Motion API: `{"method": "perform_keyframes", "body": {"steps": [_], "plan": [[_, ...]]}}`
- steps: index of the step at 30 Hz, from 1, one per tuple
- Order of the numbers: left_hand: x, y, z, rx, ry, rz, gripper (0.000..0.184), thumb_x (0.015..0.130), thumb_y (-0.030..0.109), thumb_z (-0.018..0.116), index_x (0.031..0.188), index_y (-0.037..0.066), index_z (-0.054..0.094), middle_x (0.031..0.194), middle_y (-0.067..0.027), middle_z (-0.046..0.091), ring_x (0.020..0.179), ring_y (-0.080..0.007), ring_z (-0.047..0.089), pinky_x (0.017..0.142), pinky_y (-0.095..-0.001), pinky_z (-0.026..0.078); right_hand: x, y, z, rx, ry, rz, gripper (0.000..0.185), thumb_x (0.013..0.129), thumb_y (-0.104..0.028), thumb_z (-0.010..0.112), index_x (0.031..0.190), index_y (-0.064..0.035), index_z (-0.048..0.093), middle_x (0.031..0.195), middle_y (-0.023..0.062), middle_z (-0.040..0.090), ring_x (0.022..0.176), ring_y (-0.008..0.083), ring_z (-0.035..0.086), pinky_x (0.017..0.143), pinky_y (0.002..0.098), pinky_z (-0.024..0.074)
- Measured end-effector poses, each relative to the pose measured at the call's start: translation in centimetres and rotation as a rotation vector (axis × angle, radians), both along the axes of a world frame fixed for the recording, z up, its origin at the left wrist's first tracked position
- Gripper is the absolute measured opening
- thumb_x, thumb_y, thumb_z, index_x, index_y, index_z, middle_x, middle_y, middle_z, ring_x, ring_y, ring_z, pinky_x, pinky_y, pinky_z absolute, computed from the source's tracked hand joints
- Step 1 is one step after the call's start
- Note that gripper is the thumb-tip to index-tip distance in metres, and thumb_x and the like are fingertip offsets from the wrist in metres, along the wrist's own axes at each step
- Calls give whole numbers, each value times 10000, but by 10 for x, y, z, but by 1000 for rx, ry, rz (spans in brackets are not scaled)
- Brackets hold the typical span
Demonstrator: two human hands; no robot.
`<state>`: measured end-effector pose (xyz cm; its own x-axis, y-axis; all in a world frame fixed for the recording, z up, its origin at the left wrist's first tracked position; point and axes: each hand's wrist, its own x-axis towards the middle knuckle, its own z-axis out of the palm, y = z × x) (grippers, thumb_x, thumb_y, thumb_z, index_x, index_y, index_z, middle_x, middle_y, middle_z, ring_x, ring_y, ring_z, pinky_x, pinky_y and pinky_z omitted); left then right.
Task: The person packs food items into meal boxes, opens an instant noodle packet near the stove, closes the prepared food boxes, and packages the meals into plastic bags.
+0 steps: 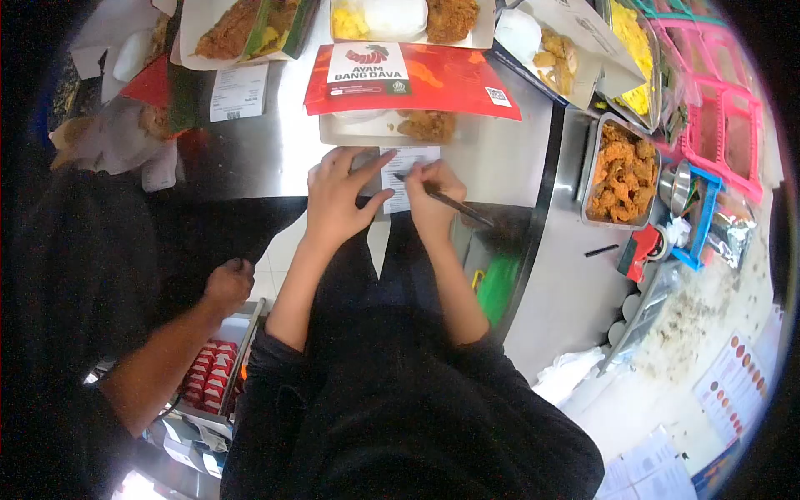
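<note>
Head view: the left grip (340, 190) is spread out, with the index finger and thumb reaching the left edge of a receipt (400, 192). The right grip (432, 200) is pinching a dark pen (460, 207), tip down at the receipt — so the receipt sits right between the two grips, near end poking past the edge of the bench (283, 154). Just beyond both grips there's a red box (454, 79). Well right of the right grip, a metal tray (588, 158) holds fried chicken (621, 179). Someone else's hand (229, 287) is left of the left grip — curled, can't tell what's in it.
</note>
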<state>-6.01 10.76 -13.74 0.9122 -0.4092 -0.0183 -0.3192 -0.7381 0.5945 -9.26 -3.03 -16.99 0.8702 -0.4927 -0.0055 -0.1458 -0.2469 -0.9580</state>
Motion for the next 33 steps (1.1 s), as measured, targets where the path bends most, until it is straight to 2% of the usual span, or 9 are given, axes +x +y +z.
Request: {"method": "perform_keyframes", "body": {"steps": [4,7,10,13,14,20,23,29,33], "plan": [[0,5,-3,7,-2,-64,439,705,322,648,1136,300,568,1171,-64,466,1088,-280,398,873,-405,286,-5,-12,-3,-46,16,-110,230,738,-15,611,577,-25,446,505,23,483,471,43,407,444,216,336],[-1,2,-2,47,-7,-74,410,722,320,631,1128,322,573,1190,-60,461,1087,-277,394,878,-399,275,-7,-13,-2,81,-40,-155,232,749,-5,595,578,-29,440,508,19,482,470,43,413,440,213,333],[-1,-2,0,72,3,-64,398,732,328,620,1127,334,574,1195,-58,460,1080,-272,393,879,-394,267,-7,-18,4,-77,-59,-174,235,774,-3,573,594,-31,425,509,18,481,468,51,425,442,215,343],[-2,-5,1,98,-4,-62,393,737,340,613,1128,338,574,1195,-59,459,1071,-270,393,875,-392,266,-3,-25,11,26,-72,-275,250,829,-16,516,608,-45,405,537,18,471,421,67,439,398,202,344],[-2,-5,1,110,-10,-61,391,738,344,611,1127,338,574,1195,-60,459,1067,-270,394,873,-392,266,-2,-29,2,136,-159,-314,247,850,-53,501,624,-57,404,550,11,460,393,64,397,378,211,327],[-2,-5,-3,97,-50,-61,393,737,365,610,1127,333,575,1192,-60,458,1069,-276,391,874,-393,268,4,-40,17,556,-204,-499,287,869,-157,489,621,-89,362,534,5,403,417,52,339,369,196,271],[-2,-5,-2,91,-29,-56,395,732,364,618,1123,331,578,1191,-59,459,1072,-279,389,879,-396,267,1,-48,6,550,-271,-461,311,885,-142,452,602,-80,338,546,37,420,363,87,347,297,208,250],[-1,-4,-2,54,-11,-52,404,719,355,630,1119,325,581,1180,-56,464,1079,-284,389,893,-406,261,-10,-58,-2,768,-392,-263,409,918,-329,394,599,-77,346,573,53,412,470,95,371,458,227,332],[0,-4,1,57,25,-39,419,703,317,647,1115,346,578,1177,-32,469,1087,-260,396,877,-414,273,-7,-60,21,769,-237,-259,288,908,-228,438,683,-48,451,625,35,429,530,84,346,514,238,306]]}}
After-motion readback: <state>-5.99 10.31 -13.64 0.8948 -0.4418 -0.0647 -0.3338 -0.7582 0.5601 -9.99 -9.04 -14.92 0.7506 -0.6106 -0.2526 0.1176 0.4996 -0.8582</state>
